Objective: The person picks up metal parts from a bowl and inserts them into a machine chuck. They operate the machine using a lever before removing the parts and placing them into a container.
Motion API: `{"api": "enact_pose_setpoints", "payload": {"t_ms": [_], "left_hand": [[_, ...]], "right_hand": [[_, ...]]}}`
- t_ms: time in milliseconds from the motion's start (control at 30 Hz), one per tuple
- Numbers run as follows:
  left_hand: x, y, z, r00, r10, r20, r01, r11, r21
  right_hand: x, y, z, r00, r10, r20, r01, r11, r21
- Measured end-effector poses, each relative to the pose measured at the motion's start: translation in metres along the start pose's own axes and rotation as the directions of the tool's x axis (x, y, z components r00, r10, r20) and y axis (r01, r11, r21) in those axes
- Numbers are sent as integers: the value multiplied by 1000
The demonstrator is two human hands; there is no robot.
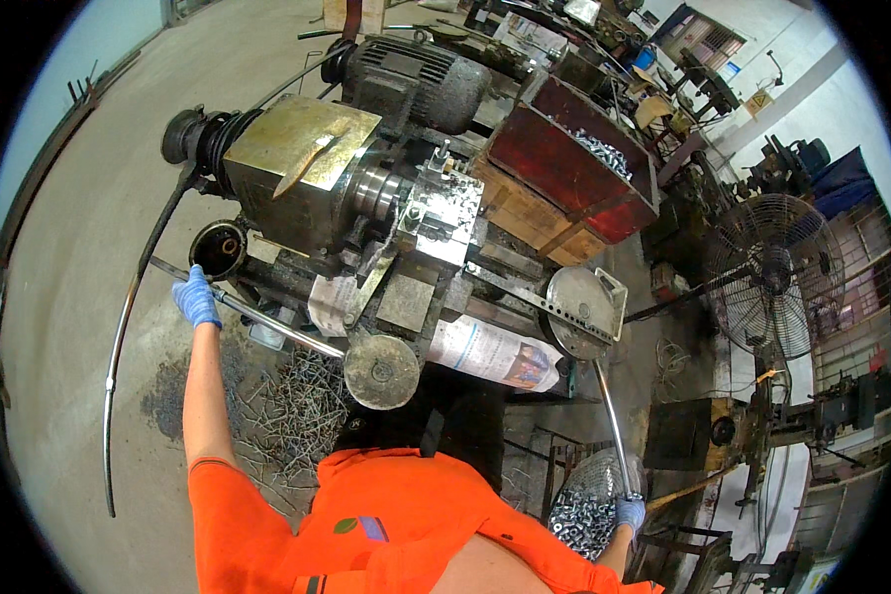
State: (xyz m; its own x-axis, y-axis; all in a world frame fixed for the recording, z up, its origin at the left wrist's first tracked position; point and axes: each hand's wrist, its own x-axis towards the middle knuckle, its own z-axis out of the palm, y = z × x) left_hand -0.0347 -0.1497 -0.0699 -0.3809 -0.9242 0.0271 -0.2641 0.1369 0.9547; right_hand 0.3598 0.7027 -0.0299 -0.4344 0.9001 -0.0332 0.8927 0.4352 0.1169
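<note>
My left hand (198, 299), in a blue glove, is closed around the outer end of a shiny metal lever (279, 328). That lever runs right to a round, grimy metal disc (381, 372) at the front of a machine. At the lower right, my right hand (629, 512), also gloved in blue, grips the lower end of a second metal lever (612, 421). It slopes up toward a larger round plate (576, 309). Between the levers sits the machine's bright metal block (438, 213), beside a spindle (376, 192). The fingers of my right hand are partly hidden.
A red bin (554, 158) of small metal parts stands behind the machine. Metal parts fill a basket (584, 515) beside my right hand. Rods and shavings (292, 416) lie on the floor at left. A motor (416, 84) is behind; a large fan (774, 272) stands right.
</note>
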Motion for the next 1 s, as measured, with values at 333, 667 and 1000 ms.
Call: {"api": "enact_pose_setpoints", "payload": {"t_ms": [333,667,1000], "left_hand": [[-3,3,2,999,-31,15,31,999,-15],[-2,2,2,999,-29,39,31,999,-39],[9,-12,8,1000,12,-27,-13,1000,-19]], "right_hand": [[-12,-8,-9,991,127,38,-128,992,22],[-6,-3,0,984,171,51,-171,985,-9],[0,8,12,980,186,62,-185,982,-33]]}}
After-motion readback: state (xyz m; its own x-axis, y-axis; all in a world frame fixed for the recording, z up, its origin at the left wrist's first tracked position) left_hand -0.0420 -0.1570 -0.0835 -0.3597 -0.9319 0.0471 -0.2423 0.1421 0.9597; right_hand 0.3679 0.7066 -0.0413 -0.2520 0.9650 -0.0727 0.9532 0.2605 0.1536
